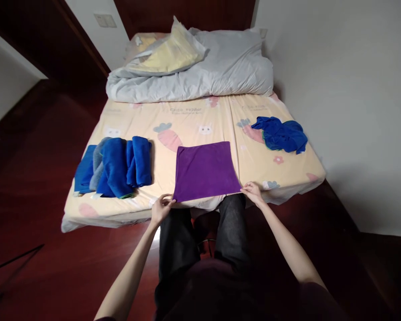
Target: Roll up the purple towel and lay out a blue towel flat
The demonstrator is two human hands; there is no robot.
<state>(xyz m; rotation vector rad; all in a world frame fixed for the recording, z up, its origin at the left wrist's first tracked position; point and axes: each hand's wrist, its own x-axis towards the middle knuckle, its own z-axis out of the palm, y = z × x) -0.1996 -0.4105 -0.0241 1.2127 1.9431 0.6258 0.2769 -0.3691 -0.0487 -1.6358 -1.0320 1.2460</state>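
A purple towel (207,171) lies spread fairly flat on the bed near its front edge, roughly square in shape. My left hand (162,208) pinches its near left corner between thumb and fingers. The near right corner is pinched by my right hand (252,191). Between the two hands the near edge runs nearly straight. Several folded or rolled blue towels (115,165), with a grey one (98,162) among them, are grouped to the left. A crumpled blue cloth (282,133) with a green edge lies to the right.
The bed (194,120) has a pale sheet printed with carrots and rabbits. A grey quilt (227,67) and a yellow pillow (173,53) are heaped at the headboard. White walls stand on both sides. A thin black stand (15,258) is on the dark red floor at left.
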